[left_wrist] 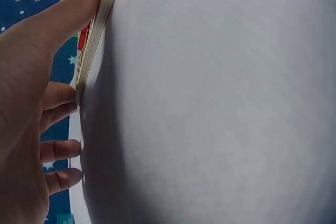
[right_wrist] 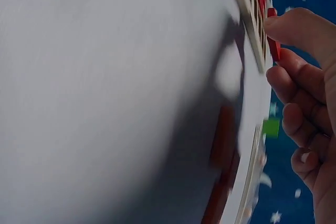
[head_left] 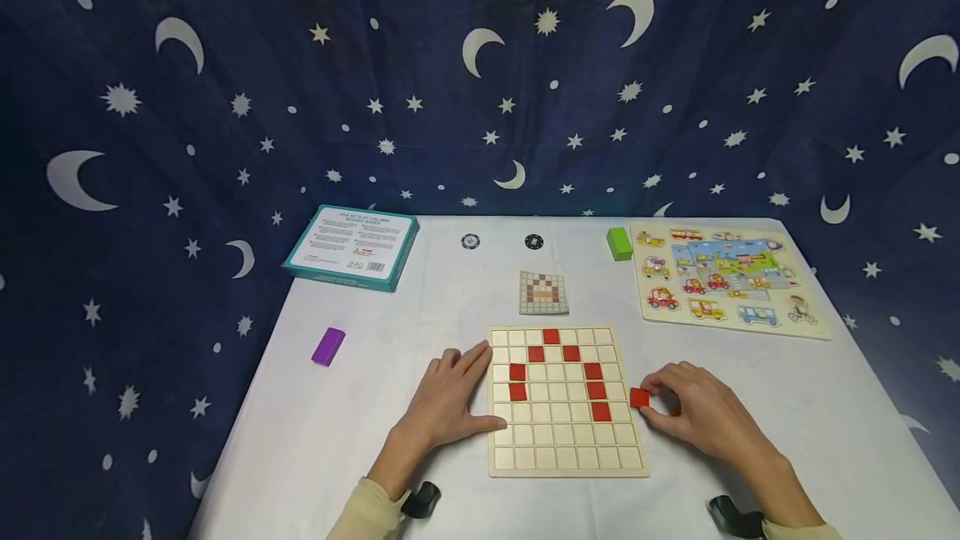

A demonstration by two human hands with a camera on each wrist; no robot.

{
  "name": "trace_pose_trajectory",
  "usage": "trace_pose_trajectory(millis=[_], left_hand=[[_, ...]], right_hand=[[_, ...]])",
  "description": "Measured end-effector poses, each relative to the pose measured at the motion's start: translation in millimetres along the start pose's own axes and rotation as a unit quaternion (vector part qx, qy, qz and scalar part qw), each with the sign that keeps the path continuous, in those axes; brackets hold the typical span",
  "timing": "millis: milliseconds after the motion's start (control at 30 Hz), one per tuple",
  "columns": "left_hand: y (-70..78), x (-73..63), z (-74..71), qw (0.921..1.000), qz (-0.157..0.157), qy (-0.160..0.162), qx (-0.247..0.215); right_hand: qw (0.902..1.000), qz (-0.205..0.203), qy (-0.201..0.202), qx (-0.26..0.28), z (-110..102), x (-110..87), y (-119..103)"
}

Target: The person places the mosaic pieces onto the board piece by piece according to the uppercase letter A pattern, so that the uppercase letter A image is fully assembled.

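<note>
A wooden grid board (head_left: 555, 462) lies on the white table with several red square tiles (head_left: 596, 391) in its cells. My left hand (head_left: 447, 397) rests along the board's left edge, thumb on the lower part and fingertips near the upper corner. In the left wrist view the thumb (left_wrist: 68, 17) presses on the board's edge. Just right of the board, my right hand (head_left: 697, 407) pinches one red tile (head_left: 639, 397) between thumb and fingers. The right wrist view shows this tile (right_wrist: 273, 35) edge-on near the board, with blurred red pieces (right_wrist: 223, 135) on the table below the hand.
Behind the board lies a small pattern card (head_left: 543, 293), with two round chips (head_left: 534, 242) farther back. A teal box (head_left: 348, 247) and a purple block (head_left: 328, 347) are at left. At right are a green block (head_left: 619, 244) and a vehicle puzzle (head_left: 660, 273).
</note>
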State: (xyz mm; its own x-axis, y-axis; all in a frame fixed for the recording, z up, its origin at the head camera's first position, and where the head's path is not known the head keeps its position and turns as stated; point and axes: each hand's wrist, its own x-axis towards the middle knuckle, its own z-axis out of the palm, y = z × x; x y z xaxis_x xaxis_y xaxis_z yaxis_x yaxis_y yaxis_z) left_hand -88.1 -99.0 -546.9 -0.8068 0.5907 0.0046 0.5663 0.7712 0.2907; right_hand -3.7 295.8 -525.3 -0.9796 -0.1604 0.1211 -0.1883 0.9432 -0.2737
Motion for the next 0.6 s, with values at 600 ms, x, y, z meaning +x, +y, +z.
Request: trace_pose_trajectory(millis=[600], left_hand=[[1.7, 0.2, -1.2, 1.0, -0.006, -0.004, -0.005]], right_hand=[[0.9852, -0.166, 0.026, 0.033, 22.2, 51.6, -85.1]])
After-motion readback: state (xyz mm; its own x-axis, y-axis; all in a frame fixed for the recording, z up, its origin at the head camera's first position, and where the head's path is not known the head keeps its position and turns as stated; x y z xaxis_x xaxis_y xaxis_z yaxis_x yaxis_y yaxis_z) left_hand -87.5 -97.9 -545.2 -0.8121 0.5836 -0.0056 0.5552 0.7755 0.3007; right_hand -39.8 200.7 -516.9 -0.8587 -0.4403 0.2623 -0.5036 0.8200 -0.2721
